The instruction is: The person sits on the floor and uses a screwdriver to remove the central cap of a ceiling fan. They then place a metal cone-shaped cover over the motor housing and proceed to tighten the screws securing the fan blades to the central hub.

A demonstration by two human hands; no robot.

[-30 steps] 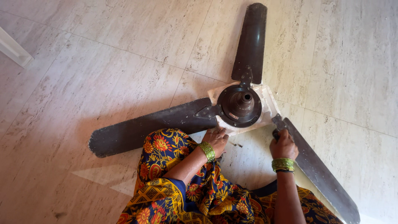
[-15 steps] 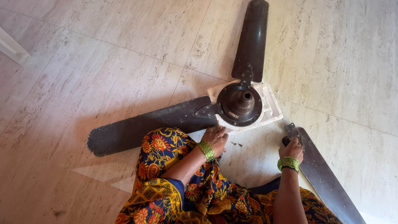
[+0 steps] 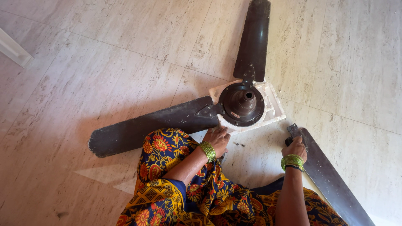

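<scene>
While right hand [image 3: 295,147] grips detached blade [image 3: 331,180], round metal motor hub [image 3: 242,104]

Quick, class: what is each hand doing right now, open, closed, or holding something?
Left hand: rests flat and open by the white foam block under the fan motor.
Right hand: closed on the loose fan blade, near its bracket end.
</scene>
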